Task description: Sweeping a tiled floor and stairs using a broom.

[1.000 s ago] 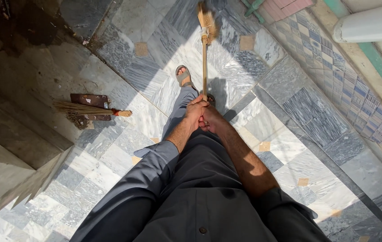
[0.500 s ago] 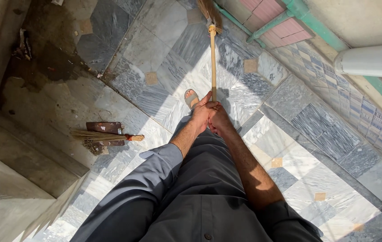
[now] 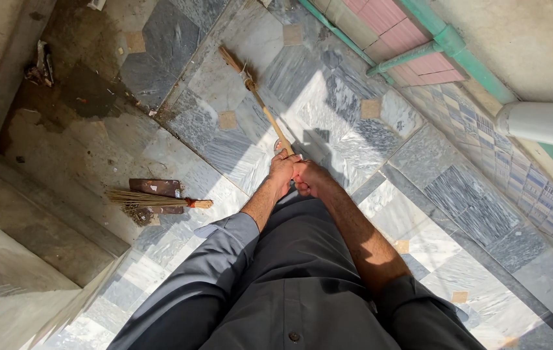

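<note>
Marble floor (image 3: 328, 110) | both hands (image 3: 297, 174) clenched on broom (image 3: 257, 97) handle | handle end hidden

Long broom (image 3: 257, 104) ahead of hands, angled left; short broom (image 3: 153, 199) on dustpan (image 3: 154, 189), far left

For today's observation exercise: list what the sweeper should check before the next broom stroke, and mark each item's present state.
1. Both hands on the handle: left hand and right hand grip the long broom together: ok.
2. Bristles on the marble floor: cannot tell.
3. Path free of obstacles: hand broom lies on a dustpan, left of the stroke: ok.
4. Debris remaining: litter sits in the far-left corner: not ok.
5. Distance from the green pipe: ok.
</note>
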